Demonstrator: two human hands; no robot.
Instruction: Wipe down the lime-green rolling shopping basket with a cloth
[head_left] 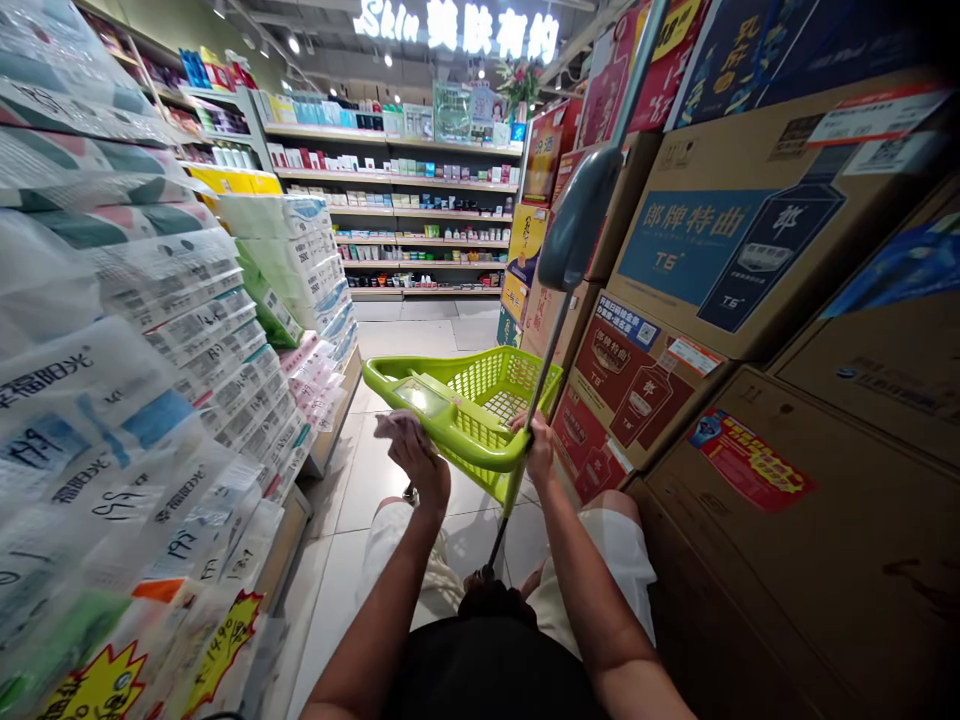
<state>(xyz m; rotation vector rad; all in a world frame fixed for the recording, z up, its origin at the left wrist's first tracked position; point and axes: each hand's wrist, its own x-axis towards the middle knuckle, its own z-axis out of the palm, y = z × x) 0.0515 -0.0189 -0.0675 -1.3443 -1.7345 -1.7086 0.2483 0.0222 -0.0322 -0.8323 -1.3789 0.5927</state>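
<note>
Head view: left hand (421, 468), centre of frame, fingers clamped on a crumpled pinkish-grey cloth (399, 428), held up against or just beside the near left rim of a lime-green plastic lattice basket (480, 457); contact with rim, cannot tell. Right hand (540, 448), right of centre, fingers curled round a slim grey pole (550, 350) at basket's near right corner. Along pole, upper right of frame, a rounded blue-grey part (579, 225). Below, pale tiled floor (352, 500). Left side: stacked white plastic-wrapped packs (195, 265). Right side: brown cardboard cartons (750, 170), bottles printed on some. Upper centre: stocked pale shelves (396, 180) beneath a lit white sign (443, 28).
</note>
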